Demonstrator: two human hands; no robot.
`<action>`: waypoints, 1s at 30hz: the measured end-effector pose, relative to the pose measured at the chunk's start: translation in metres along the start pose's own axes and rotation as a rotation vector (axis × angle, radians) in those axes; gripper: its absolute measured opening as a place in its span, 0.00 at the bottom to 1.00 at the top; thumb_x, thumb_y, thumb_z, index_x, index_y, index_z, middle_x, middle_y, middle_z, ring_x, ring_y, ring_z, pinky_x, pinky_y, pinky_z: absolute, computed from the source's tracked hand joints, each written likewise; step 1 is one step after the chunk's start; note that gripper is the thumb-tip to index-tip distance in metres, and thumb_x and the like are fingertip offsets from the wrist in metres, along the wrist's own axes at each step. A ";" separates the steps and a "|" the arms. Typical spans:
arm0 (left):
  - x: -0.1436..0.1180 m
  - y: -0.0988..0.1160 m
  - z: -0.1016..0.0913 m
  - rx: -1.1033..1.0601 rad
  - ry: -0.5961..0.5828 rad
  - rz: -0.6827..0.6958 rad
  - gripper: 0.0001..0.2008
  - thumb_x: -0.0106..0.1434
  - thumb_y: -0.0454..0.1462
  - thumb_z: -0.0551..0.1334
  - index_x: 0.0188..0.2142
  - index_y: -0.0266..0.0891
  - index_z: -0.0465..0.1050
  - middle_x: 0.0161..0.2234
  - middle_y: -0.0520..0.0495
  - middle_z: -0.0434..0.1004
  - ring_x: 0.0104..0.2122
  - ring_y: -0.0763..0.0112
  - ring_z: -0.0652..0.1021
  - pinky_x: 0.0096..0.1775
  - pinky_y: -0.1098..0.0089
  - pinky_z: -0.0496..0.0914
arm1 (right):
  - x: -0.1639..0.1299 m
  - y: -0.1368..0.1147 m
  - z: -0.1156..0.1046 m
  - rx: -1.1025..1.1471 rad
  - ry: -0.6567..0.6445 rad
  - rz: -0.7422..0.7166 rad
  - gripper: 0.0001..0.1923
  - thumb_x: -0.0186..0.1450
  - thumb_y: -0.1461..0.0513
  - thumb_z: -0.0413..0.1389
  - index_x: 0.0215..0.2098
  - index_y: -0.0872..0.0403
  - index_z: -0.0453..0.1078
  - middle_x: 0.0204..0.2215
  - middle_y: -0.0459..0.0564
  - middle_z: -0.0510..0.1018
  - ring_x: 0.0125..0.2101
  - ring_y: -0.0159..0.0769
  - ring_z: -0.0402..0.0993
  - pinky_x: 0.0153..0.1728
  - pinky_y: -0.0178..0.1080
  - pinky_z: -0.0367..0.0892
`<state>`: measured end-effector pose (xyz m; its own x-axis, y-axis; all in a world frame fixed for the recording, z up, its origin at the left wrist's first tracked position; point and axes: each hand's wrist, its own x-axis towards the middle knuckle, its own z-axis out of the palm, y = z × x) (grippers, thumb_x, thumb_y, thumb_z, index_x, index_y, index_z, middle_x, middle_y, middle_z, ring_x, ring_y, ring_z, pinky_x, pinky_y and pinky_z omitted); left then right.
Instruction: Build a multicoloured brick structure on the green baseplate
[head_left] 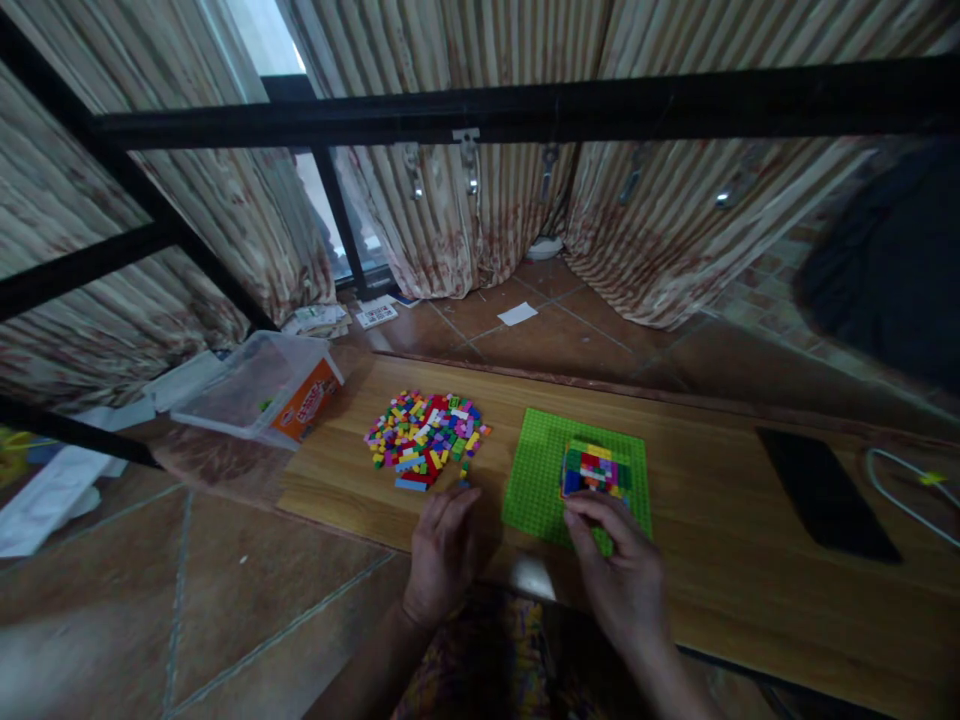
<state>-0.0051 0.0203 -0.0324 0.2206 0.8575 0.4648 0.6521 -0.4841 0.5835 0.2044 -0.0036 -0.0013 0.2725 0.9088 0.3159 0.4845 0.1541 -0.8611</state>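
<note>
A pile of small coloured bricks (426, 439) lies on the wooden tabletop (712, 560). To its right sits a green baseplate (540, 470) with a multicoloured block of stacked bricks (594, 468) on it. My left hand (444, 550) rests on the table just below the pile, fingers curled, fingertips near a loose brick at the pile's edge. My right hand (619, 565) reaches over the near edge of the baseplate, its fingertips touching the near side of the stacked block. Whether either hand holds a brick is too small to tell.
A clear plastic box (259, 385) with an orange label lies tipped at the table's left end. A black phone (825, 492) and a white cable (907, 495) lie at the right. Black metal bars (525, 105) cross overhead. Curtains and tiled floor lie beyond.
</note>
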 end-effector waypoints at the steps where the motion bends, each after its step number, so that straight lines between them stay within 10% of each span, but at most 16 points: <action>1: -0.003 -0.009 -0.009 0.042 0.026 -0.033 0.18 0.63 0.30 0.55 0.52 0.43 0.67 0.46 0.44 0.75 0.47 0.66 0.75 0.48 0.62 0.72 | -0.003 -0.002 0.009 -0.002 -0.084 -0.005 0.07 0.67 0.59 0.53 0.37 0.48 0.74 0.39 0.49 0.77 0.42 0.37 0.74 0.45 0.42 0.67; 11: 0.013 -0.077 -0.052 0.289 0.289 -0.384 0.12 0.64 0.37 0.56 0.44 0.38 0.72 0.36 0.45 0.75 0.38 0.65 0.75 0.43 0.63 0.70 | 0.017 -0.001 0.094 -0.061 -0.333 -0.174 0.14 0.67 0.66 0.48 0.39 0.49 0.76 0.35 0.50 0.77 0.38 0.38 0.73 0.41 0.40 0.68; 30: 0.018 -0.089 -0.045 0.353 0.225 -0.478 0.12 0.62 0.36 0.55 0.42 0.40 0.75 0.36 0.45 0.77 0.38 0.63 0.76 0.43 0.64 0.69 | 0.051 0.010 0.116 -0.287 -0.507 -0.325 0.16 0.64 0.70 0.49 0.43 0.50 0.75 0.38 0.51 0.74 0.41 0.40 0.72 0.45 0.42 0.68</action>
<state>-0.0916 0.0712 -0.0460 -0.2869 0.8886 0.3580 0.8493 0.0631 0.5241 0.1263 0.0895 -0.0397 -0.3152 0.9143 0.2544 0.6972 0.4050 -0.5915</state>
